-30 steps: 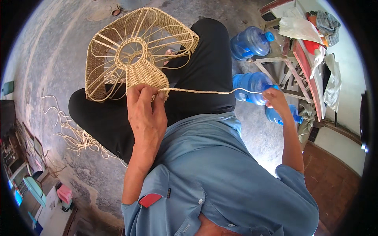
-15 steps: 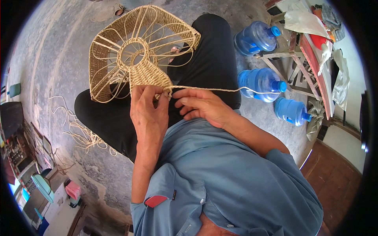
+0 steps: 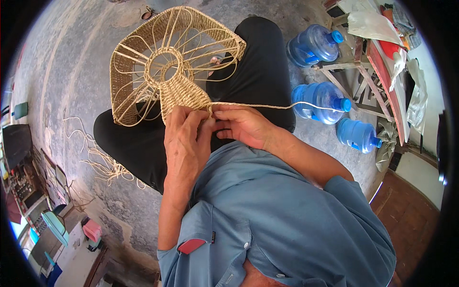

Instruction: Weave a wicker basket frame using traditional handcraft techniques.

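Note:
A woven straw piece (image 3: 184,92) with a ring hub, spoke-like cords and a deep braided rim lies across my lap. My left hand (image 3: 186,136) is closed on the near edge of its tightly woven section. At that section's near right corner, my right hand (image 3: 246,126) meets the left, fingertips pinched around a short strand. From the same corner a long twisted straw cord (image 3: 267,105) runs right, above my right hand and past my thigh. The fingertips partly hide the strand between them.
Three blue water jugs (image 3: 318,101) stand on the concrete floor at my right, beside a wooden frame (image 3: 368,86) with plastic sheets. Loose straw strands (image 3: 107,167) lie at the left. A cluttered table (image 3: 76,258) is at the lower left.
My right hand has moved left to the woven corner, and its fingers have closed against those of my left hand. The view has shifted slightly, with the straw piece still on my lap.

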Demonstrator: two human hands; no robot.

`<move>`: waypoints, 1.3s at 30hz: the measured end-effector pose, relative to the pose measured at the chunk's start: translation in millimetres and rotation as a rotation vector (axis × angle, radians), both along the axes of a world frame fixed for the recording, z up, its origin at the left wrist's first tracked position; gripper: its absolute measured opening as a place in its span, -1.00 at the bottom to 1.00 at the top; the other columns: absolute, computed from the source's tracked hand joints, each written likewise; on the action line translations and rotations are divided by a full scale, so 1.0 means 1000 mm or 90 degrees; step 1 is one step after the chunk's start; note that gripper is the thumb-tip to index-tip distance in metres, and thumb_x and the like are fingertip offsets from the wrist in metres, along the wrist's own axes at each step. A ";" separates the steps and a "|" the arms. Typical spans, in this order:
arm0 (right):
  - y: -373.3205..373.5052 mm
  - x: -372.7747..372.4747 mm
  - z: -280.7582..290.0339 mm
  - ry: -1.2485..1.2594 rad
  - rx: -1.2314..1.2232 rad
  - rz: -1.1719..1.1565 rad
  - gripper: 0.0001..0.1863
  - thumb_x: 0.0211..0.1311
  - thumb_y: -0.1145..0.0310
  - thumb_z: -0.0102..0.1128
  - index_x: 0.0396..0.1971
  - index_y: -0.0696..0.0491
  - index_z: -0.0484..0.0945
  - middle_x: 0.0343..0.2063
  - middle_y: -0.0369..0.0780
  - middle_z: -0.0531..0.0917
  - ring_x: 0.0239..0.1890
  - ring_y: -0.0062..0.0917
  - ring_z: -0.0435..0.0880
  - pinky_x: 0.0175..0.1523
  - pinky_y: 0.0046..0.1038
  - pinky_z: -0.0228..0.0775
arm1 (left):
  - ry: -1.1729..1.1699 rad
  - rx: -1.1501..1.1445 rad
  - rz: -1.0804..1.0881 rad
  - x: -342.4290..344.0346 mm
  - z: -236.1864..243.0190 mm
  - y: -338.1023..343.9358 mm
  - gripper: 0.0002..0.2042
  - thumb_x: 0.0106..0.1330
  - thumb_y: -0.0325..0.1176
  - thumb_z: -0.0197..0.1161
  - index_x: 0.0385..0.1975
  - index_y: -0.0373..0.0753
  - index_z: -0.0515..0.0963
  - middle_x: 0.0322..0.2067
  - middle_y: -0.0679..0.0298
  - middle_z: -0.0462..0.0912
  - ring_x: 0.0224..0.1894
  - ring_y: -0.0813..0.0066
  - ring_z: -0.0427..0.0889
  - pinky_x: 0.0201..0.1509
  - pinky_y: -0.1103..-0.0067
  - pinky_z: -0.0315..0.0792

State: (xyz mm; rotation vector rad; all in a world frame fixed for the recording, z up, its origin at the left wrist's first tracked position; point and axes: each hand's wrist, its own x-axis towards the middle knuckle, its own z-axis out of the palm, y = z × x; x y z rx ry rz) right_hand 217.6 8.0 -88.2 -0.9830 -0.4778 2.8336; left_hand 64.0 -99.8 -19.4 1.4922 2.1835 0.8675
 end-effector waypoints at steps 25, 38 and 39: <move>0.114 0.222 0.013 -0.170 0.053 -0.305 -0.66 0.43 0.27 0.18 -0.57 -0.14 0.30 -0.60 -0.47 0.31 -0.67 -0.75 0.21 -0.62 -0.61 -0.02 | -0.004 0.082 -0.063 -0.007 -0.015 0.020 -0.86 0.20 -0.45 0.53 -0.33 -0.21 0.68 -0.35 0.25 0.62 -0.35 0.29 0.66 -0.25 0.42 0.53; 0.131 0.282 0.037 -0.683 0.431 -0.277 -0.84 0.47 0.27 0.26 -0.25 0.04 0.69 -0.46 -0.33 0.66 -0.48 -0.69 0.60 -0.46 -0.63 0.36 | -0.244 0.110 0.117 -0.011 -0.011 0.011 -0.89 0.26 -0.53 0.46 -0.32 -0.29 0.62 -0.37 0.18 0.58 -0.39 0.26 0.64 -0.28 0.39 0.51; 0.119 0.256 0.045 -0.694 0.724 -0.092 -0.82 0.48 0.29 0.27 -0.12 0.06 0.70 -0.39 -0.31 0.70 -0.39 -0.67 0.65 -0.35 -0.61 0.45 | -0.152 0.087 0.108 -0.009 -0.010 0.009 -0.90 0.28 -0.52 0.44 -0.31 -0.29 0.62 -0.37 0.17 0.58 -0.37 0.21 0.64 -0.26 0.37 0.51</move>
